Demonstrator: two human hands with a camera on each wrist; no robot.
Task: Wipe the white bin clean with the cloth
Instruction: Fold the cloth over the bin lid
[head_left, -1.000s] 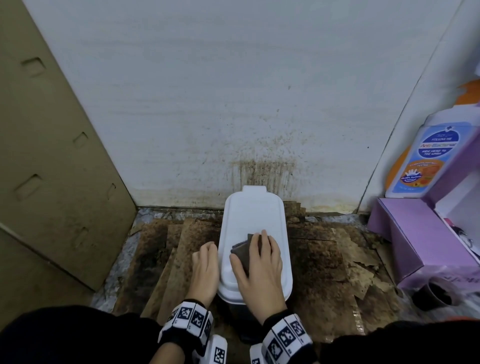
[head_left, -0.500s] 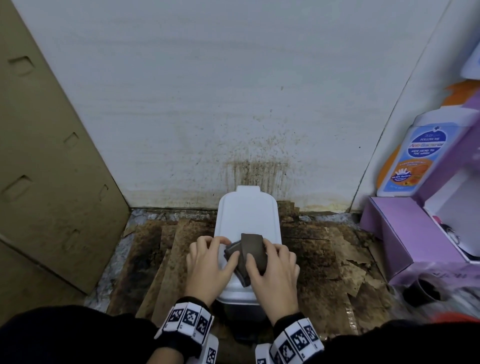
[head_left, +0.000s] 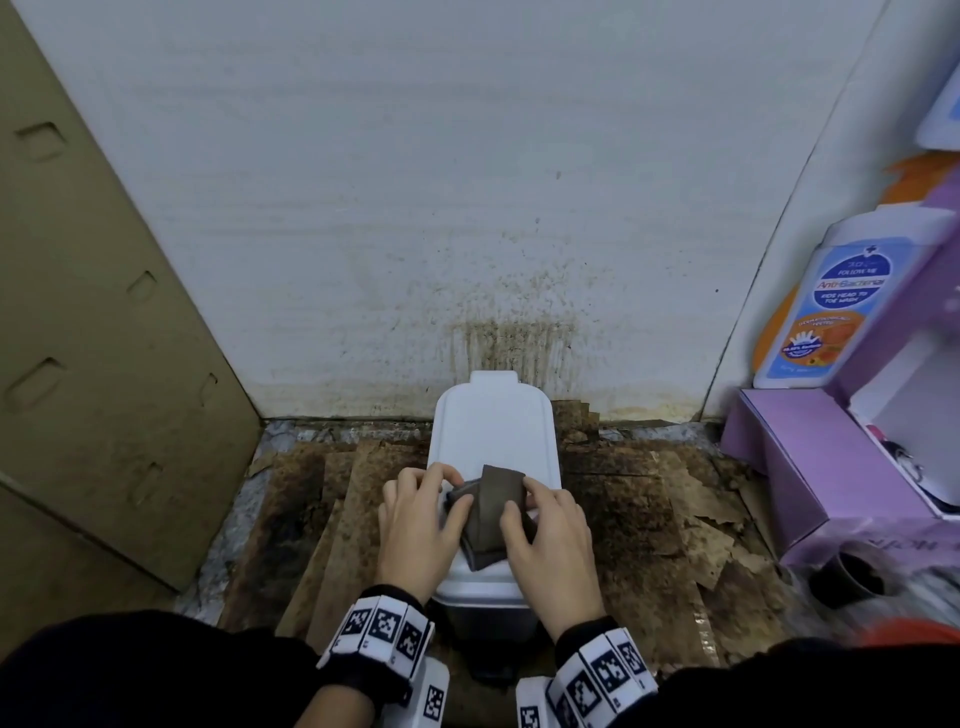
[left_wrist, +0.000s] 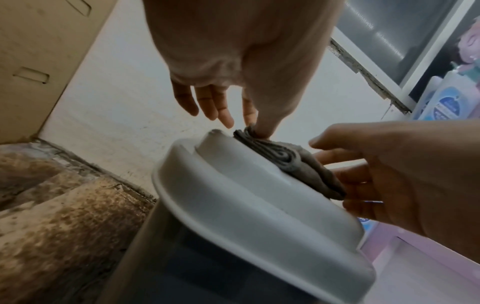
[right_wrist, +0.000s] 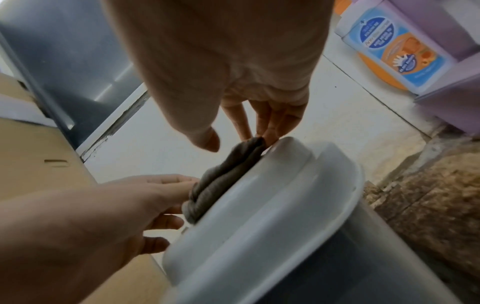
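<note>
The white bin (head_left: 493, 421) stands on the floor against the wall, its lid closed. A folded grey-brown cloth (head_left: 493, 512) lies bunched on the near half of the lid. My left hand (head_left: 441, 488) pinches the cloth's left edge between thumb and fingers. My right hand (head_left: 540, 506) grips its right side, thumb on top. In the left wrist view the left thumb and a finger pinch the cloth (left_wrist: 283, 156) at its far end above the lid (left_wrist: 246, 195). In the right wrist view the right fingers (right_wrist: 270, 127) hold the cloth's (right_wrist: 228, 164) far end.
A tan cardboard panel (head_left: 104, 364) leans along the left. A purple box (head_left: 810, 467) and a bottle of anti-bacterial wash (head_left: 831, 312) stand at the right, with a small dark cup (head_left: 852, 574) in front. Stained cardboard sheets (head_left: 649, 519) cover the floor; the wall (head_left: 509, 343) behind the bin is spattered.
A second ago my right hand lay flat on the cloth and my left hand rested beside the bin. Now both hands grip the cloth, which is bunched up off the lid.
</note>
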